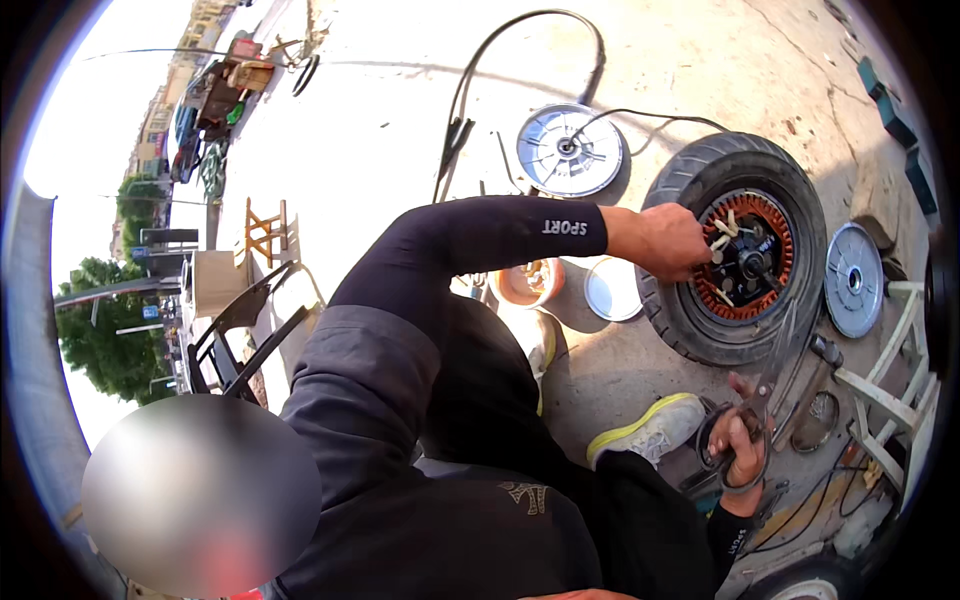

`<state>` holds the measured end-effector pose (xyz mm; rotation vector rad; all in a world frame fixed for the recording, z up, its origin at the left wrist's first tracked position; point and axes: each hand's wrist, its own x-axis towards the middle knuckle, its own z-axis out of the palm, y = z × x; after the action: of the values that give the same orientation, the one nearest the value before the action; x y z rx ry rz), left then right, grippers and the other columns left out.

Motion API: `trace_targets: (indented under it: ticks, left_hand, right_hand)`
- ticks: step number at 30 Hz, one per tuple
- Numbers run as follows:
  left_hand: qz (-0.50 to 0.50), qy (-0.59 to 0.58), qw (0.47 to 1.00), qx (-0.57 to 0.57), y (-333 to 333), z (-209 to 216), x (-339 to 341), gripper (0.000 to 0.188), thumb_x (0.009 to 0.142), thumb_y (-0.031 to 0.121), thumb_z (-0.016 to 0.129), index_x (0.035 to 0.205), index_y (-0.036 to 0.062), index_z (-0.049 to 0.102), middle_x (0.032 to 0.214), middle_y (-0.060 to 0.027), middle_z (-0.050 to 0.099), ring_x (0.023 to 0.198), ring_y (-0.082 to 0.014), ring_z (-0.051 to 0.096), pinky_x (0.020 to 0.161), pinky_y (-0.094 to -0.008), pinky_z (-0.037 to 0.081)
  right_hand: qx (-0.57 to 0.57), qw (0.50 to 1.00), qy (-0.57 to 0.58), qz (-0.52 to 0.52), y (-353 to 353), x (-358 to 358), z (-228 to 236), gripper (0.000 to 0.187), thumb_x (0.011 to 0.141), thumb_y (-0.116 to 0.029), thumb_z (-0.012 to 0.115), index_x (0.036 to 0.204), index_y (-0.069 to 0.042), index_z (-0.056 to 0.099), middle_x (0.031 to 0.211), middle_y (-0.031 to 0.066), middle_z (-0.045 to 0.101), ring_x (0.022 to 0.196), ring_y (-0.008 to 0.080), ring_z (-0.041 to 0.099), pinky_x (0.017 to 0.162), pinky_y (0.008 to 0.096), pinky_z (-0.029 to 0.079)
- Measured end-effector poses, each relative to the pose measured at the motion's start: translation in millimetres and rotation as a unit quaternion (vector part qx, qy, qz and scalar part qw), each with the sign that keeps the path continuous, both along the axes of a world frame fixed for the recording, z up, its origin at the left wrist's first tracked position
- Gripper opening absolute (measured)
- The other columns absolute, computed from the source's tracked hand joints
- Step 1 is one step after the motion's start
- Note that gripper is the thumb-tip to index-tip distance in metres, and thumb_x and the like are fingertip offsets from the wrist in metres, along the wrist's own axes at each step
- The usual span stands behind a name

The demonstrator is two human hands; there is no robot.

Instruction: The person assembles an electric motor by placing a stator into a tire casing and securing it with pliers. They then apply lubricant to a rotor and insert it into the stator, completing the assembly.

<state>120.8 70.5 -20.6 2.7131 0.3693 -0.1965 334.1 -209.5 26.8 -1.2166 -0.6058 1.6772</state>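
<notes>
- On the concrete ground [740, 70], an orange tub [512, 292] of loose pieces and a round pale lid [613, 290] are set left of the wheel; a metal cover [590, 160] is laid beyond them.
- The left hand [672, 243] is held over the tyre's left side, its fingers curled toward the hub; whether anything is pinched cannot be told.
- The wheel [735, 160] is laid on its side, under the left hand and ahead of the right. It would probably be found heavy, its rubber stiff and grippy — best taken by the tread at opposite sides.
- Inside it, the copper winding [783, 240] is judged easily scratched and should be spared pressure; the cream slips [731, 219] there seem light, best pinched by their free ends.
- By the right hand [735, 450], the handles of large scissors [772, 385] are grasped, the blades pointed toward the wheel's near right edge — stiff, smooth steel, by its look.
- A second metal cover [855, 280] is placed just beside the tyre's right edge.
</notes>
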Motion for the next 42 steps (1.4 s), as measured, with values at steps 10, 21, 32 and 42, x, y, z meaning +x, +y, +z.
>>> trace_targets:
  ticks: [10,21,32,42]
  left_hand:
    - [0.040,-0.028,0.997,0.054,-1,12,5,0.034,0.088,0.020,0.075,0.118,0.0085,0.063,0.107,-0.0090,0.066,0.085,-0.0306,0.071,0.071,-0.0405,0.058]
    - [0.094,-0.226,0.944,0.221,43,-30,26,0.074,0.090,0.024,0.078,0.155,0.0158,0.042,0.156,-0.0123,0.043,0.145,-0.0362,0.041,0.118,-0.0488,0.041]
    - [0.313,-0.105,0.667,-0.668,-74,54,85,0.066,0.110,0.054,0.042,0.142,-0.0025,0.051,0.138,-0.0147,0.061,0.128,-0.0215,0.059,0.107,-0.0374,0.050]
    - [0.302,-0.094,0.671,-0.671,-36,47,71,0.055,0.111,0.049,0.041,0.138,0.0025,0.053,0.122,-0.0114,0.070,0.104,-0.0174,0.071,0.086,-0.0321,0.053]
  right_hand:
    - [0.029,0.995,0.093,0.018,20,0,-5,0.067,0.101,-0.026,0.063,0.157,-0.001,0.037,0.099,0.0119,0.069,0.097,0.0225,0.069,0.091,0.0357,0.050]
    - [0.011,0.984,0.174,-0.028,12,-4,-11,0.076,0.096,-0.014,0.062,0.162,-0.001,0.025,0.133,0.0179,0.057,0.122,0.0298,0.061,0.107,0.0415,0.043]
    - [0.112,0.530,-0.837,-0.078,85,-7,-19,0.089,0.088,-0.004,0.065,0.161,0.006,0.015,0.118,0.0243,0.057,0.113,0.0400,0.060,0.104,0.0546,0.044]
    - [0.238,0.755,-0.583,-0.184,38,-23,-33,0.068,0.097,-0.042,0.069,0.145,0.001,0.049,0.124,0.0230,0.064,0.102,0.0333,0.068,0.089,0.0457,0.053]
